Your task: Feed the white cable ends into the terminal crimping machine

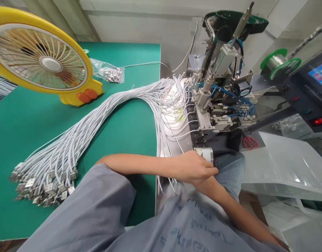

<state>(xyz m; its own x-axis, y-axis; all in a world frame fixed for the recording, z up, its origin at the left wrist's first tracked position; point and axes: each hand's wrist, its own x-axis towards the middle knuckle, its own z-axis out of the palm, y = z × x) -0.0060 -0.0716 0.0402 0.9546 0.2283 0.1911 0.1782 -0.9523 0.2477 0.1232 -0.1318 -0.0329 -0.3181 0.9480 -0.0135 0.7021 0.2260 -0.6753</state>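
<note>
As a thick bundle of thin white cables [94, 120] spans the green table [124, 140], its silver metal connectors [49, 189] lie toward the near left corner and its loose ends spill past the right edge. Several strands reach the black slotted track [194, 129] of a metal bench machine [204, 120]. Beside the track's near end, the left hand [195, 167], fingers curled, crosses over the largely hidden right hand [203, 183]; how far either is open, or whether it holds a strand, cannot be told. A white cylinder with a silver rim [207, 154] sits close by.

Good handling here likely means separating one strand at a time, without tugging its crossed neighbours, and guiding it close to the tip with fingers clear of the machine's moving parts.

Farther out, a clear plastic bag of small metal parts [113, 74] rests near the table's far right corner, beyond a yellow fan [81, 87].
</note>
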